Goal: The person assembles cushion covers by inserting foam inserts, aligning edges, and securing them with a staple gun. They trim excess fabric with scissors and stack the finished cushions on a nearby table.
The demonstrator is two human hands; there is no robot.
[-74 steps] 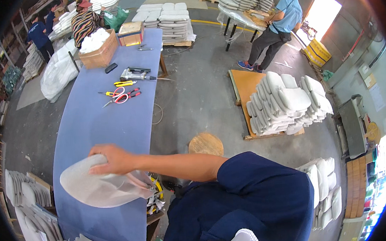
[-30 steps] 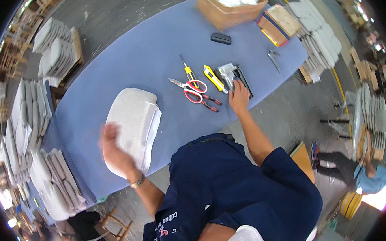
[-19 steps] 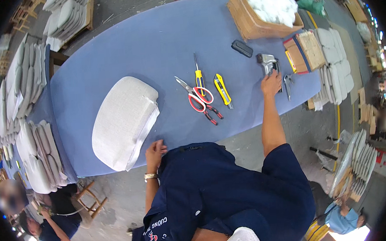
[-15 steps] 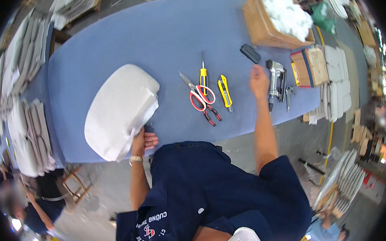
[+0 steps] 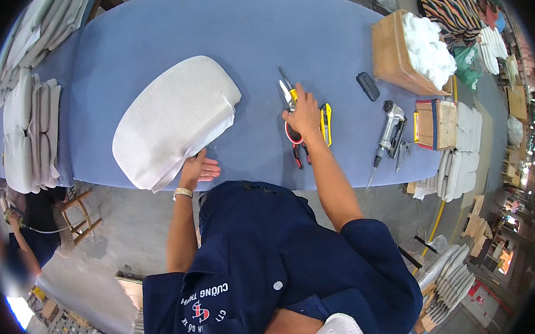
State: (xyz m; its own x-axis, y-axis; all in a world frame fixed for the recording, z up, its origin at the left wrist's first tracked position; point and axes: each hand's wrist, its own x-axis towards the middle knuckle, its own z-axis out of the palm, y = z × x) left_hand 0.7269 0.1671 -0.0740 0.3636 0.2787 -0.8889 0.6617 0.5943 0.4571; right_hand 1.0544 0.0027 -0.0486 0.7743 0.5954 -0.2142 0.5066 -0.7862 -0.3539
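Observation:
A light grey upholstered pad (image 5: 172,114) with a rounded top lies tilted on the blue table, its white fabric edge towards me. My left hand (image 5: 200,169) is at its near edge, fingers stretched out and the thumb side against the fabric. Over the tools in the middle, my right hand (image 5: 304,116) reaches down with its fingers apart. Beneath it lie scissors (image 5: 284,87) with red and white handles and a yellow screwdriver (image 5: 293,94), both partly covered. Red and black pliers handles (image 5: 302,157) stick out below. A yellow utility knife (image 5: 326,126) lies just right of that hand.
Farther right are a black oblong case (image 5: 368,86), a pneumatic staple gun (image 5: 391,129) and a small metal blow gun (image 5: 403,155). A cardboard box (image 5: 389,52) of white stuffing and a wooden box (image 5: 445,124) stand there. Stacked pads (image 5: 29,129) fill the left; a co-worker is at lower left.
My right hand has moved left from beside the staple gun to over the scissors and screwdriver. My left hand stays at the pad's edge. The view has shifted.

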